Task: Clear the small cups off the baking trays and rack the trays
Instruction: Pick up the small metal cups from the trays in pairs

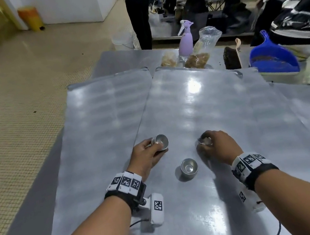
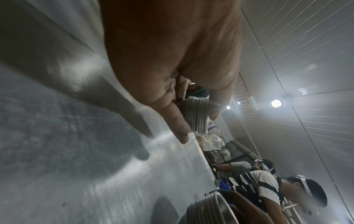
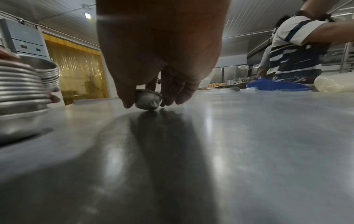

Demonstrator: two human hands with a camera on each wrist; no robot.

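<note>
- Nearest, a cup stack (image 1: 189,168) stands on the right tray (image 1: 234,124), between both wrists.
- Right hand (image 1: 220,145) pinches one cup (image 3: 148,100), tilted, just far-right of the stack.
- Left hand (image 1: 146,154) grips another stack (image 2: 196,116), far-left.

1. Two trays lie side by side on the table (image 1: 119,61): left tray (image 1: 100,127), right tray (image 1: 222,115) overlapping its edge.
2. On the right tray: a cup stack (image 1: 189,168) near the front, between the left hand (image 1: 146,155) and right hand (image 1: 219,145).
3. Behind the trays: spray bottle (image 1: 185,41), bags (image 1: 200,51), brush (image 1: 231,58), dustpan (image 1: 272,57).
</note>
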